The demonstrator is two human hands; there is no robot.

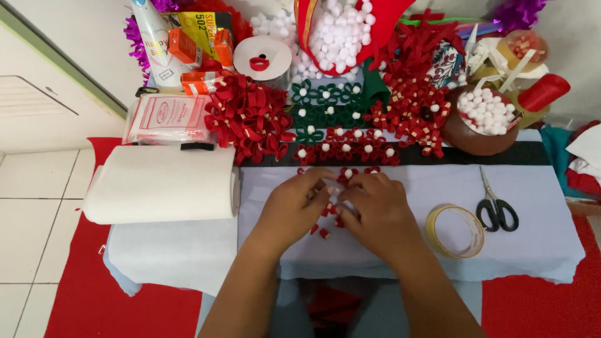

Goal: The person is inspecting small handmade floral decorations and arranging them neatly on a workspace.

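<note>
Two hands meet mid-table (532,238): left hand (293,209) and right hand (375,213), each grip curled shut on a red flower (341,188) between them. A white roll (159,184) lies left; tape ring (455,230) and scissors (496,206) lie right.

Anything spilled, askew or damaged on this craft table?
Nothing looks spilled or damaged. A few small red felt loop pieces lie loose on the pale cloth under the left hand and right hand. The black-handled scissors and the roll of clear tape lie flat to the right.
</note>
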